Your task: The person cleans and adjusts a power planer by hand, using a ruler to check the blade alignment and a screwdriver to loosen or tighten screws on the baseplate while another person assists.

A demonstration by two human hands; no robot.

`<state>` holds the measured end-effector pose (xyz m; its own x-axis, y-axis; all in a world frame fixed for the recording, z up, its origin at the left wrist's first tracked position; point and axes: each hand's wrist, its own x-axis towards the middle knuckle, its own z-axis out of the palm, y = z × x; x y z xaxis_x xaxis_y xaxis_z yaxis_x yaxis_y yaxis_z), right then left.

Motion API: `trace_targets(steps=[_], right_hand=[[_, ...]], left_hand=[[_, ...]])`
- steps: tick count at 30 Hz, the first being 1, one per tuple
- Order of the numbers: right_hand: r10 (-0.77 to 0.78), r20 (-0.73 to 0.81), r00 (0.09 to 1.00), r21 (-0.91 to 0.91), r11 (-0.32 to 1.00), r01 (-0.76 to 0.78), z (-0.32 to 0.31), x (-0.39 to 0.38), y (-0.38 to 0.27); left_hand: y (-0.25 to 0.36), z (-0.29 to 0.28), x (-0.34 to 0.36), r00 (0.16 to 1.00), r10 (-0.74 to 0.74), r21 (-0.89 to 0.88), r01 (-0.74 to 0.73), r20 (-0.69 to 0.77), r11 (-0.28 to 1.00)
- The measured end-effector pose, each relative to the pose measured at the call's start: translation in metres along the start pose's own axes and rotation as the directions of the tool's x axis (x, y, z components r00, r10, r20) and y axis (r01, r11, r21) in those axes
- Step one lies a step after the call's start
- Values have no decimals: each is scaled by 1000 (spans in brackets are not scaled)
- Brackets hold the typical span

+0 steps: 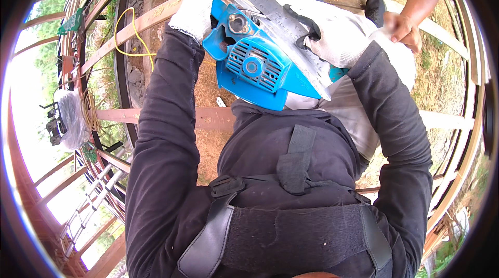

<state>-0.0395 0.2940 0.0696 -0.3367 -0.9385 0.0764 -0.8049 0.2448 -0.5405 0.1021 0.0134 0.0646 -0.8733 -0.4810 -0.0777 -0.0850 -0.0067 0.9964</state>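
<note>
A blue power planer [254, 67] lies on its side over my lap, its long metal sole plate [280, 28] facing up and to the right. My left hand [200, 5], in a white knit glove, grips the planer's upper end. My right hand [335, 39], gloved white with dark fingertips, has its fingers curled on the metal plate, near its middle. The planer's handle is mostly hidden.
A co-worker's bare hand [403, 31] is to the right, near my leg. Wooden beams [130, 114] form an open frame around me over dirt. At left are a yellow cord [135, 34], coiled rope [89, 111] and a plastic-wrapped bundle [70, 119].
</note>
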Motion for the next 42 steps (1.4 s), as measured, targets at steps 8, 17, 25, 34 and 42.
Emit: trace_targets(steps=[8, 17, 25, 34, 42], right_hand=[[69, 8, 998, -1, 998, -69, 15, 1, 6], [54, 38, 998, -14, 998, -54, 23, -6, 3], [-96, -103, 990, -34, 995, 93, 25, -5, -2], [-69, -35, 997, -8, 998, 69, 22, -6, -6], [26, 136, 990, 18, 999, -29, 17, 0, -4]], left_hand=[[1, 2, 2, 986, -163, -82, 159, -39, 984], [-4, 6, -8, 984, -54, -33, 49, -172, 998], [27, 13, -38, 978, -81, 204, 120, -190, 972], [40, 33, -88, 980, 126, 510, -29, -157, 860], [38, 24, -106, 937, 346, 715, -277, 51, 642]])
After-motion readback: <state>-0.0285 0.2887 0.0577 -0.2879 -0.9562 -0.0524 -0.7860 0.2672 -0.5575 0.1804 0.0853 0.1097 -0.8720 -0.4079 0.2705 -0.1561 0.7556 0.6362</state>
